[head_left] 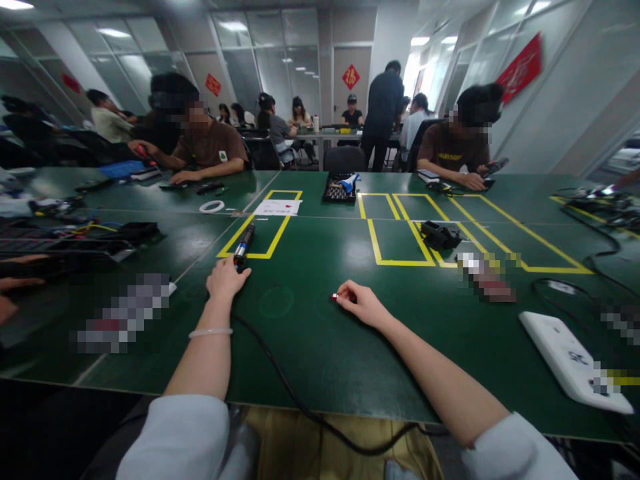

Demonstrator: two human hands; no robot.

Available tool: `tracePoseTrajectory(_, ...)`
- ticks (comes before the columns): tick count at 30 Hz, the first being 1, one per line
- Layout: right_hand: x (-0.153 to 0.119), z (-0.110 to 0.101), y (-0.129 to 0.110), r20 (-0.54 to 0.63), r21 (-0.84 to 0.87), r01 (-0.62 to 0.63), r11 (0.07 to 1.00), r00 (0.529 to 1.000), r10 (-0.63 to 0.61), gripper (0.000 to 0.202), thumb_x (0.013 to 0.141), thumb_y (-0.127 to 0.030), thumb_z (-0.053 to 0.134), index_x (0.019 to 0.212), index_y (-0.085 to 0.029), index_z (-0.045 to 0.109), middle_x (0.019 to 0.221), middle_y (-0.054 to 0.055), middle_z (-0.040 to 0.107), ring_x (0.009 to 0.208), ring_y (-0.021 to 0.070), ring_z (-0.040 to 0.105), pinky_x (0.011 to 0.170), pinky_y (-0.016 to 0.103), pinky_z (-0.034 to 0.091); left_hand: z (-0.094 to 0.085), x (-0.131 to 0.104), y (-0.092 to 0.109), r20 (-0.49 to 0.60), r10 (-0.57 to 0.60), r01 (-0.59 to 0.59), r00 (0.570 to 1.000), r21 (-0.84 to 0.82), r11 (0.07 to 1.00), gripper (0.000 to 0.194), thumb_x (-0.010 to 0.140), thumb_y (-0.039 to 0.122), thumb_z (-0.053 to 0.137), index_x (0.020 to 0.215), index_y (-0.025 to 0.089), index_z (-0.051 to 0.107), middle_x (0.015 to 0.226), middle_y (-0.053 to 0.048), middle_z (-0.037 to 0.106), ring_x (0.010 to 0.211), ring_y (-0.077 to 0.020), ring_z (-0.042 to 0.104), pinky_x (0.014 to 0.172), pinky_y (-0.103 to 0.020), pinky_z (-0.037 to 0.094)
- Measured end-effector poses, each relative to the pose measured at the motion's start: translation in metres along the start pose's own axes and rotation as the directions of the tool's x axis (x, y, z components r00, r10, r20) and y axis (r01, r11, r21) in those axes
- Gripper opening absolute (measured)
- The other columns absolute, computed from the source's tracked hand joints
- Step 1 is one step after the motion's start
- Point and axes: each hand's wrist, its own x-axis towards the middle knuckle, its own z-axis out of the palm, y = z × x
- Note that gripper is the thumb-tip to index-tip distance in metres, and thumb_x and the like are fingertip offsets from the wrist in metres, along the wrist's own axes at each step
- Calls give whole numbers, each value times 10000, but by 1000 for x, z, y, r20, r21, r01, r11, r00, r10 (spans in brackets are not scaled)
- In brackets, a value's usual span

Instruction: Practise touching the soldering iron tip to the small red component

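Note:
My left hand [226,279] is wrapped round the near end of a dark cylindrical tool [244,244] with a silver-blue band, which lies over the left yellow tape outline on the green table [300,360]. My right hand [361,303] pinches a small red and white piece [335,297] between thumb and fingertips, just above or on the table; which of the two cannot be told. Faint circle marks [277,302] show on the surface between my hands. A black cable [280,373] runs from beside my left hand over the table's near edge.
A black tray [340,189] with a blue and white item stands ahead. Black parts [440,235] sit at the right outlines, and a white case [573,360] lies at the near right. People sit opposite; another person's hand [13,287] shows at far left.

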Motion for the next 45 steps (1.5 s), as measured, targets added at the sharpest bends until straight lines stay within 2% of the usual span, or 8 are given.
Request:
tracePoseTrajectory(10, 0, 1, 1, 2, 6, -11, 1000, 1000, 11, 158, 872, -321, 586, 921, -171, 578, 747, -9, 592, 661, 114, 536, 628, 229, 419, -4, 6, 2, 22, 18, -16, 1000, -56, 998, 631, 782, 492, 601, 1341, 236, 461, 1337, -156, 515, 1134, -362, 569, 867, -472, 490)
tracePoseTrajectory(16, 1, 3, 2, -1, 1, -11, 1000, 1000, 11, 165, 870, -326, 588, 911, -167, 579, 725, -16, 579, 645, 110, 525, 618, 225, 406, 0, -10, 30, -30, 13, -15, 999, -55, 998, 643, 747, 486, 624, 1296, 193, 464, 1283, -167, 504, 1102, -338, 587, 862, -438, 506)
tracePoseTrajectory(22, 1, 2, -2, -27, 9, -19, 1000, 999, 19, 156, 865, -315, 588, 909, -166, 584, 739, -7, 592, 651, 112, 527, 617, 226, 411, 9, -36, 63, -36, 195, -197, 980, -67, 978, 589, 736, 435, 627, 1234, 167, 463, 1209, -150, 507, 1056, -304, 597, 827, -391, 514)
tracePoseTrajectory(25, 2, 2, -4, -40, 1, -19, 1000, 999, 19, 153, 866, -312, 586, 909, -164, 587, 742, -5, 596, 654, 113, 530, 622, 228, 417, 13, -52, 80, -37, 336, -338, 941, -116, 934, 577, 737, 406, 630, 1238, 182, 453, 1233, -127, 494, 1057, -272, 594, 827, -359, 514)
tracePoseTrajectory(29, 3, 3, -6, -64, -26, -27, 999, 998, 25, 147, 863, -302, 590, 908, -162, 589, 736, -7, 590, 642, 111, 522, 614, 226, 416, 14, -76, 101, -28, 519, -513, 854, -207, 833, 584, 729, 353, 635, 1254, 183, 444, 1244, -109, 482, 1065, -249, 592, 844, -337, 508)
tracePoseTrajectory(37, 3, 4, -5, -122, -112, -40, 993, 992, 27, 86, 846, -245, 596, 888, -172, 577, 735, -11, 588, 635, 114, 526, 611, 229, 412, 9, -116, 129, -52, 722, -699, 690, -309, 645, 572, 730, 293, 620, 1262, 209, 427, 1213, -85, 498, 1084, -244, 577, 869, -347, 503)
tracePoseTrajectory(42, 5, 7, 1, -103, -240, -32, 970, 995, 7, 87, 797, -185, 644, 836, -178, 566, 736, -16, 574, 650, 120, 517, 619, 231, 399, 10, -125, 133, -48, 753, -729, 656, -298, 616, 599, 726, 314, 631, 1278, 222, 419, 1213, -83, 500, 1082, -253, 571, 873, -364, 499)
tracePoseTrajectory(45, 7, 9, 3, -93, -218, -27, 976, 996, 6, 107, 785, -161, 649, 840, -181, 559, 737, -19, 573, 646, 117, 515, 622, 229, 409, 10, -126, 134, -39, 759, -734, 650, -288, 615, 591, 731, 323, 626, 1276, 210, 425, 1214, -90, 501, 1073, -257, 573, 876, -373, 496)
